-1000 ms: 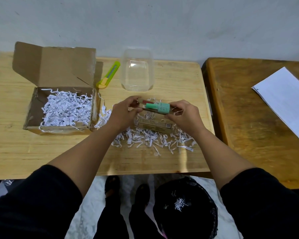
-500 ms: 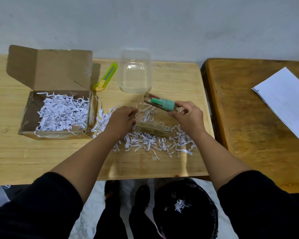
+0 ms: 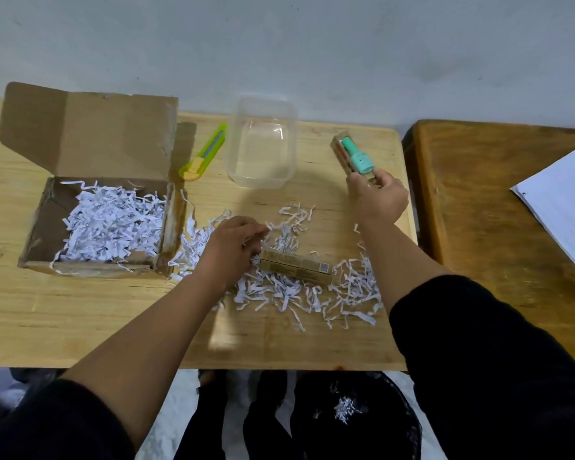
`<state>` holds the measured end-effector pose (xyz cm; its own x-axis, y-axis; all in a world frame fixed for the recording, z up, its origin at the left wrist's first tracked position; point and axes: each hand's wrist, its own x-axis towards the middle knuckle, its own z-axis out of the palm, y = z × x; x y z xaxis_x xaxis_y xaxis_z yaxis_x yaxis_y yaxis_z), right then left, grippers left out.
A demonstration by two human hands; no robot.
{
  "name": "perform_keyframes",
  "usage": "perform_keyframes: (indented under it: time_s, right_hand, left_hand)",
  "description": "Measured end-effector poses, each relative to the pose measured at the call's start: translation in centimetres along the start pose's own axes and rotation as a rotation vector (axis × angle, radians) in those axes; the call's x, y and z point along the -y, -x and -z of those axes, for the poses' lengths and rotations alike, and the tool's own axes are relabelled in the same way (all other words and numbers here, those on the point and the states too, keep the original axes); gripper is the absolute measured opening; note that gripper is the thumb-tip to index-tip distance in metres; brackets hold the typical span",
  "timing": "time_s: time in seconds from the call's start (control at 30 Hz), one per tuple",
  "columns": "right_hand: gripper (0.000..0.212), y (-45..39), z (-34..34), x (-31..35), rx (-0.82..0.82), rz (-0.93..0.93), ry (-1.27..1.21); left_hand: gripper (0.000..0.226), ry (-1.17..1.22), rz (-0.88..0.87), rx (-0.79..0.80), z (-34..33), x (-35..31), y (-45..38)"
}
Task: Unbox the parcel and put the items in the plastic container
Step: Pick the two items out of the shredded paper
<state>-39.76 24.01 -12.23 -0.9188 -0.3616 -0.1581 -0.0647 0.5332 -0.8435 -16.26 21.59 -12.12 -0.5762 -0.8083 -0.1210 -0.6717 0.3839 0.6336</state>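
Hands: right hand [image 3: 377, 197] is closed around the near end of a small pack [image 3: 352, 153] with a teal bottle on it, held in the air just to the right of the plastic container [image 3: 262, 175]; left hand [image 3: 230, 247] lies knuckles up in the shredded paper [image 3: 279, 290], nearer the person than the container, fingers curled, its fingertips beside the left end of a tan carton [image 3: 296, 267]; whether it grips anything cannot be told.
Worktop [image 3: 80, 313]: pale wood, carrying the container and everything named below except the held pack.
Parcel box [image 3: 97, 207]: cardboard, left of the container, lid flap standing up at the back, white paper shreds inside.
Shredded paper: strewn loose on the worktop from the box's right wall across to below the right forearm, well in front of the container.
Plastic container: clear, no lid on it, nothing inside, standing at the far edge of the worktop.
Tan carton: long and narrow, lying flat on the shreds in front of the container.
Held pack: tilted, far end pointing away, not touching the container.
Box cutter [image 3: 204, 153]: green and yellow, lying between the box flap and the container.
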Motion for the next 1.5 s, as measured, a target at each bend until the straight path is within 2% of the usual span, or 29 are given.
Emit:
perform_keyframes:
  time_s: [0.33,0.43,0.63,0.83,0.97,1.07,1.2,1.33,1.5]
  right_hand:
    - [0.058,-0.6,-0.9,-0.5,0.054,0.079,0.198]
    - [0.055,0.4,-0.2,-0.4,0.087,0.126,0.184]
    - [0.037,5.9,3.0,-1.0,0.317,0.515,0.21]
    - [0.039,9.5,5.1,-3.0,0.516,0.634,0.227]
    - [0.047,10.2,6.0,-3.7,0.637,0.626,0.278]
    - [0.049,10.2,6.6,-4.4,0.674,0.632,0.366]
    - [0.043,10.0,7.0,-4.4,0.671,0.542,0.416]
    - [0.034,9.4,6.8,-4.0,0.664,0.432,0.385]
    - [0.026,9.0,6.3,-3.7,0.639,0.398,0.316]
  left_hand:
    - [0.03,0.008,0.027,-0.016,-0.2,0.4,0.2]
    - [0.032,-0.016,0.014,0.01,0.1,0.1,0.3]
    - [0.031,-0.052,-0.035,0.084,1.3,-0.5,0.3]
    - [0.03,-0.017,-0.048,0.059,1.7,0.1,1.9]
    - [0.033,0.034,-0.035,0.086,1.5,0.4,3.1]
    - [0.052,0.032,-0.017,0.134,0.9,0.5,3.5]
    - [0.063,0.026,0.009,0.089,0.0,0.9,3.6]
    - [0.065,0.011,0.003,0.071,-0.5,1.3,3.5]
    - [0.064,-0.011,0.002,0.052,-0.6,1.4,3.4]
